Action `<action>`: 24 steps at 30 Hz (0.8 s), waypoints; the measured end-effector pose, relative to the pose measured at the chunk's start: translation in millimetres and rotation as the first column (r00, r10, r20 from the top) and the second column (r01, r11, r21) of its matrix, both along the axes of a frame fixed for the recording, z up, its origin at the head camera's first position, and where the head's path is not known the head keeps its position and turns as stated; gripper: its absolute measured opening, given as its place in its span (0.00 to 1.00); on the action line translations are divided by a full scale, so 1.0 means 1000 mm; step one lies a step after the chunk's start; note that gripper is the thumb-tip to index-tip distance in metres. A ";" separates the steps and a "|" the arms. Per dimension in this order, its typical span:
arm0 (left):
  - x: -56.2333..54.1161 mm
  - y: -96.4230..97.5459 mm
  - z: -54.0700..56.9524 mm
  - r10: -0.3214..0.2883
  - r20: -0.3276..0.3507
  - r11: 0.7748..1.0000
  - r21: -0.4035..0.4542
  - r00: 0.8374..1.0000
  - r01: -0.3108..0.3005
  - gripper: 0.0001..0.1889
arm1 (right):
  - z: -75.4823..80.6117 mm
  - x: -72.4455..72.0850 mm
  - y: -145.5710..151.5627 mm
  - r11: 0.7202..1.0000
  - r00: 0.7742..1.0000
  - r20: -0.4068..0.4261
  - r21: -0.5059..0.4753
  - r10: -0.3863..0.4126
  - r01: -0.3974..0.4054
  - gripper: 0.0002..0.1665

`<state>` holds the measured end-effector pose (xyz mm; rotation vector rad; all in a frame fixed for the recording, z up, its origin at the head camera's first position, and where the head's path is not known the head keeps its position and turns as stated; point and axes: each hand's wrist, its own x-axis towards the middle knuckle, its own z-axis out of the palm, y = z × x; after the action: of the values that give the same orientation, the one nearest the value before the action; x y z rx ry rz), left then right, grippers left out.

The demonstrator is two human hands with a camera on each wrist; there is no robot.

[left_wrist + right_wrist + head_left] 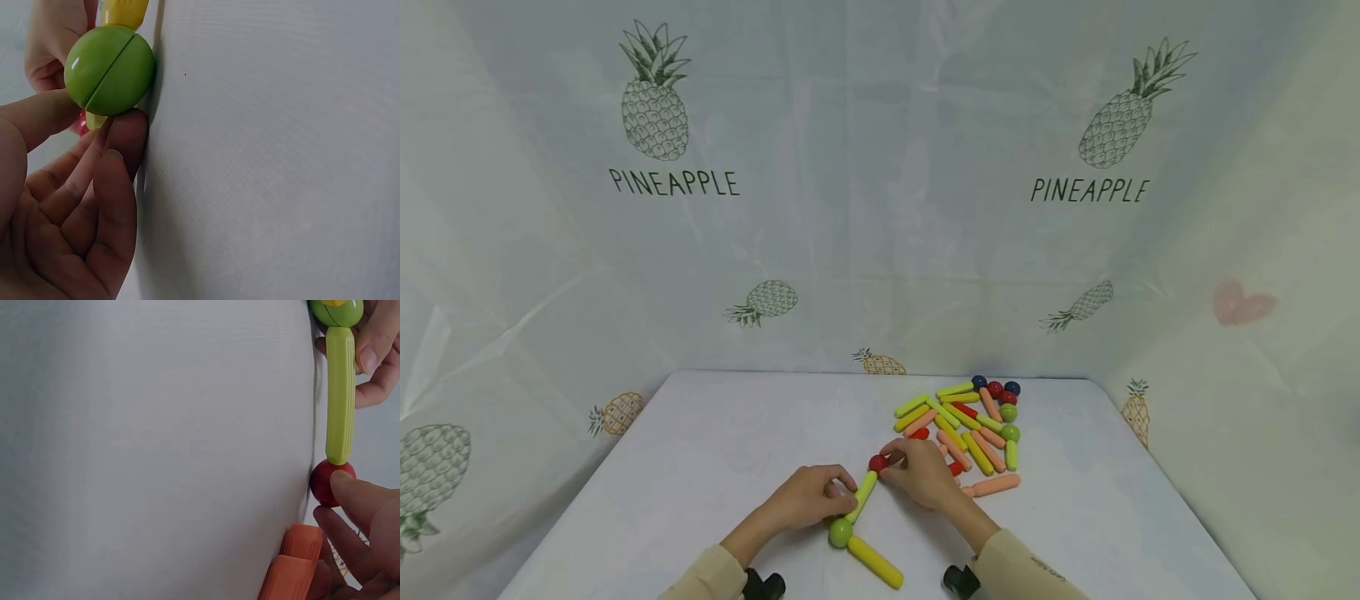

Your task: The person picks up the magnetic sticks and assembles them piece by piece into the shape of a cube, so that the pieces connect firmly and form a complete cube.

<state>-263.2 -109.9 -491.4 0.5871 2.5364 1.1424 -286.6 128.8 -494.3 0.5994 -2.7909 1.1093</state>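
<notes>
A lime-green rod joins a green ball to a red ball. A yellow rod extends from the green ball's other side. My left hand pinches the lime-green rod close to the green ball; its thumb and a fingertip lie right by the ball in the left wrist view. With thumb and finger, my right hand holds the red ball at the rod's far end. The right wrist view shows the rod meeting the red ball.
Beyond my right hand lies a loose pile of yellow, lime, orange and red rods. Red, blue and green balls line its far right side. The white table ends at a pineapple-print curtain.
</notes>
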 end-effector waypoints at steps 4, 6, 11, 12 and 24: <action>-0.004 -0.001 -0.003 0.002 0.005 0.999 0.039 1.000 -0.002 0.12 | -0.002 0.000 0.000 1.000 1.000 -0.004 -0.010 0.007 -0.007 0.14; -0.009 -0.002 -0.006 0.011 -0.005 0.998 0.065 1.000 -0.011 0.13 | -0.002 0.000 0.000 1.000 1.000 -0.006 -0.010 0.012 -0.012 0.15; -0.022 -0.002 -0.011 0.051 -0.033 0.994 0.100 0.998 -0.047 0.15 | -0.002 0.002 -0.001 0.999 0.999 -0.008 -0.013 0.034 -0.034 0.14; -0.024 -0.001 -0.011 0.054 -0.036 0.993 0.104 0.998 -0.050 0.16 | -0.002 0.002 -0.002 0.999 0.999 -0.006 -0.015 0.039 -0.039 0.14; -0.031 0.011 -0.010 0.046 -0.001 0.985 0.164 0.999 -0.045 0.10 | -0.002 0.003 -0.012 0.996 0.994 0.055 -0.037 0.089 -0.087 0.13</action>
<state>-294.6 -98.6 -501.1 0.5746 2.4870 1.3777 -283.4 117.2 -496.3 0.7049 -2.8118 1.2064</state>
